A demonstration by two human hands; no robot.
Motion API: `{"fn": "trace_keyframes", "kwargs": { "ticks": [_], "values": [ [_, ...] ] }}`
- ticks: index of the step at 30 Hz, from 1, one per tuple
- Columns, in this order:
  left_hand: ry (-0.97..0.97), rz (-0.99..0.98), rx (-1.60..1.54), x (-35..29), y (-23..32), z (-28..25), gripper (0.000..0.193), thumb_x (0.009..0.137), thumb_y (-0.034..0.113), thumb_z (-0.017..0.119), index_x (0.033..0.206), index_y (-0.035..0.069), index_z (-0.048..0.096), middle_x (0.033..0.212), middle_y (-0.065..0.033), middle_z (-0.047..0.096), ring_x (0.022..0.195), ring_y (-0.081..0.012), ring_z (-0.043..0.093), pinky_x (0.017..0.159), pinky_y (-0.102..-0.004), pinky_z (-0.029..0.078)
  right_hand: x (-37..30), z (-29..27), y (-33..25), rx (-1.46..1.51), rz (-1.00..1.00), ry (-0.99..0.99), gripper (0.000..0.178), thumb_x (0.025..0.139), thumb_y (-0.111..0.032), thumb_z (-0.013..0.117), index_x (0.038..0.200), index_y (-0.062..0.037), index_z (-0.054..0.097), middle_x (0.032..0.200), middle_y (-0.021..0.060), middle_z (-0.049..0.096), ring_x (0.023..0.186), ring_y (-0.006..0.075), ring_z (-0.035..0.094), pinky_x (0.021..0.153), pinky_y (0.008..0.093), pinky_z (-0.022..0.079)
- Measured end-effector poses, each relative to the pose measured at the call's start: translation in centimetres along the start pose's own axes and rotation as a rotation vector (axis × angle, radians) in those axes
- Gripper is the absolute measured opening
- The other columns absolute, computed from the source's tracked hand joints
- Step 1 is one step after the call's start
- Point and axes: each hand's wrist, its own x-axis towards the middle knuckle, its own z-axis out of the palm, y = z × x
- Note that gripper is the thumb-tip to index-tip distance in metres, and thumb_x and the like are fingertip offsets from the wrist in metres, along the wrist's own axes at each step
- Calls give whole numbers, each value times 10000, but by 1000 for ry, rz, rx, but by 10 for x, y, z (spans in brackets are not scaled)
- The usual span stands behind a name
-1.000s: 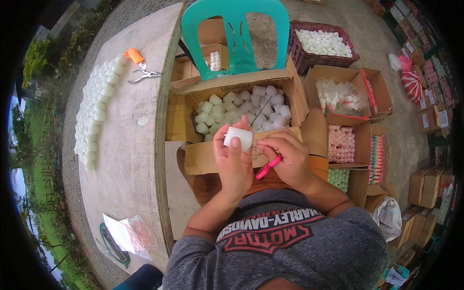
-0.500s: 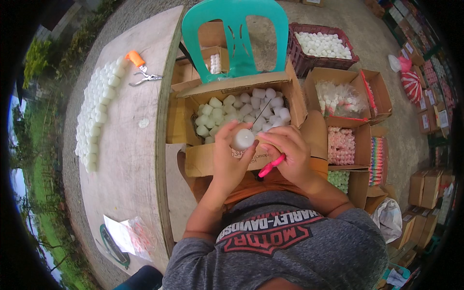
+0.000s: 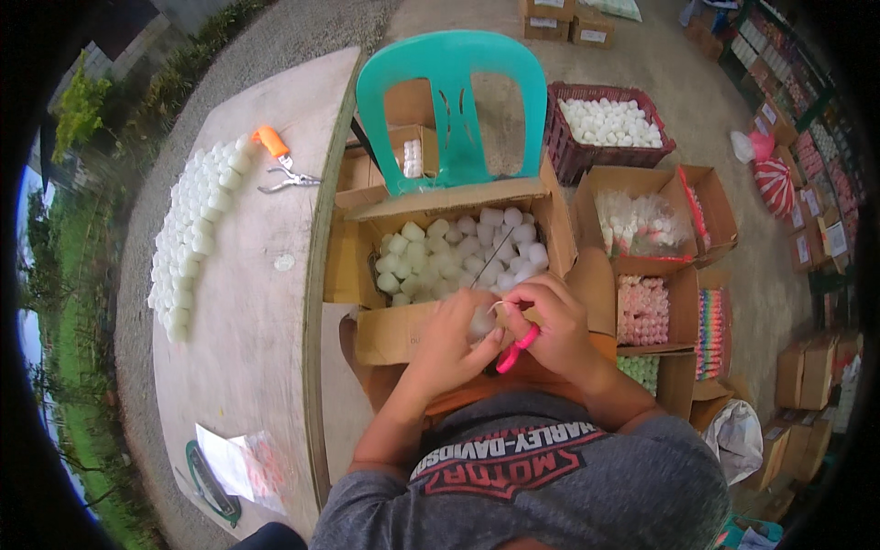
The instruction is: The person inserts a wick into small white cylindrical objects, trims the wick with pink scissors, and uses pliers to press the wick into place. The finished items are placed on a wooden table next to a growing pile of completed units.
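Observation:
My left hand (image 3: 451,337) is closed round a short white candle (image 3: 480,323), above the near edge of an open cardboard box (image 3: 380,337). A thin pale wick (image 3: 496,306) stands out of the candle, and the fingertips of my right hand (image 3: 557,323) pinch it. Pink-handled scissors (image 3: 519,351) hang from that same hand, looped about its fingers; their blades are hidden. Inside the box lies a loose heap of white candles (image 3: 449,259), with a thin dark rod (image 3: 493,257) slanting over them.
On the left table (image 3: 266,357), rows of white candles (image 3: 197,229) stand near orange-handled pliers (image 3: 291,176). A green chair (image 3: 378,92) is beyond the box. To the right are a maroon crate (image 3: 570,151) of white pieces and cartons (image 3: 587,206) with bagged and coloured pieces.
The candle has tipped, so its round end no longer faces up. My right fingertips have come to the wick, which now shows between my hands. The whole view has shifted slightly.

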Motion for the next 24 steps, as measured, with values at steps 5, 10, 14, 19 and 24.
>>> {"fn": "trace_keyframes", "kwargs": {
  "ticks": [5, 10, 14, 19, 24],
  "values": [
    [73, -80, -569, 0, -10, 2, 277, 980, 199, 387, 911, -10, 557, 906, -85, 552, 848, -181, 531, 784, -313, 424, 5, -6, 5, -78, -5, 75, 172, 705, 5, 696, 835, -32, 589, 796, 92, 590, 731, 268, 582, 617, 333, 486],
    [248, -202, -655, 0, -7, 7, 158, 937, 93, 476, 867, -5, 578, 891, -77, 567, 811, -181, 535, 758, -292, 428, 1, -2, -4, -129, -167, -73, 202, 712, -25, 702, 876, -50, 588, 864, 93, 589, 770, 276, 575, 694, 354, 476],
    [108, -71, -242, 2, 0, -3, 83, 882, 81, 585, 882, 5, 620, 864, -104, 590, 769, -206, 569, 703, -280, 443, 3, -1, -9, -100, -183, -73, 214, 735, -12, 687, 919, -34, 579, 867, 96, 588, 768, 278, 574, 691, 355, 477],
    [28, -8, -273, 0, -7, -7, 82, 870, 89, 605, 891, 10, 620, 832, -100, 591, 752, -218, 564, 691, -284, 442, -5, 4, -7, 81, 10, -116, 196, 783, -14, 672, 957, -23, 583, 873, 118, 592, 775, 276, 586, 675, 351, 483],
    [30, -54, -442, -4, -10, -8, 79, 877, 91, 615, 891, 14, 619, 863, -66, 594, 801, -172, 554, 723, -271, 433, -3, 1, -6, 189, 83, -167, 146, 811, -27, 665, 948, -20, 616, 905, 114, 614, 792, 244, 614, 668, 321, 497]
  ]
}}
